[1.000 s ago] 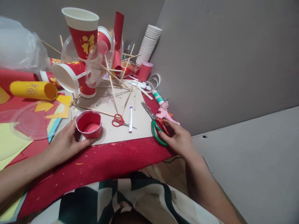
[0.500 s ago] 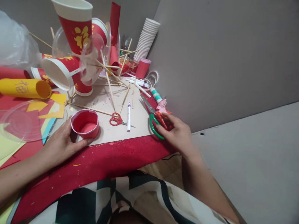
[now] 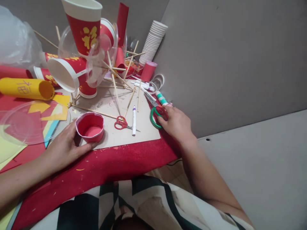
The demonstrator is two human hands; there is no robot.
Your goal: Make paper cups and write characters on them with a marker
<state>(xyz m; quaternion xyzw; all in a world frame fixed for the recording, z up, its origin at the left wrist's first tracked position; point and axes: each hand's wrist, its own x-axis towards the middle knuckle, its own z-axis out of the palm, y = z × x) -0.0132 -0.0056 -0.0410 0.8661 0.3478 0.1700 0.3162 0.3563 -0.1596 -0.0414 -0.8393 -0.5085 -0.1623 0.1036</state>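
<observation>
My left hand (image 3: 69, 143) curls round the side of a short red paper cup (image 3: 90, 129) with a pale, uneven rim, its thumb along the base. At the right edge of the board my right hand (image 3: 176, 123) grips the handles of a large pair of scissors (image 3: 156, 117), one loop green and the other reddish and partly covered by the fingers. Their blades point away from me. Between the hands lie small red-handled scissors (image 3: 121, 123) and a white marker (image 3: 133, 121) across their blades.
Thin wooden sticks (image 3: 117, 92) form a frame beside red cups with gold characters (image 3: 87, 35). A stack of white cups (image 3: 153, 41) stands at the back wall. A yellow paper tube (image 3: 26, 88) and a clear plastic lid (image 3: 31, 121) lie left. Green-and-white tape rolls (image 3: 161, 98) sit near my right hand.
My right hand has moved slightly away from me with the large scissors, lowering them toward the tabletop by the tape. My left hand still holds the cup; the view has shifted a little.
</observation>
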